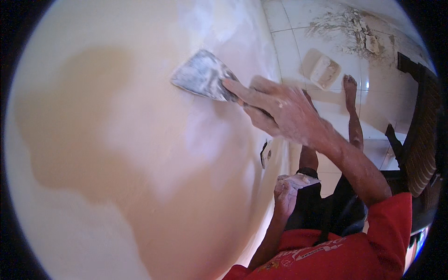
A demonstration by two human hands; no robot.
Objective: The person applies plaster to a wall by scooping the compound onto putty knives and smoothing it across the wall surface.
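Observation:
My right hand (280,107) is closed round the handle of a wide putty knife (203,77). White paste smears the blade, which lies against the pale wall (140,154). A finger stretches along the back of the blade. Lower down, close to my body, my left hand (285,198) grips a flat plate (305,180) with white putty on it; the plate's full shape and its handle, if any, are hidden. Whitish, uneven patches show on the wall around and below the knife. Both hands are dusted with white.
A white tub (325,72) with putty inside stands on the tiled floor (289,51) beside my bare foot (350,84). Beyond it lie crumbled debris (368,42) and dirt. A wall socket or switch (266,154) sits below my right wrist. A dark chair (422,130) is at the right.

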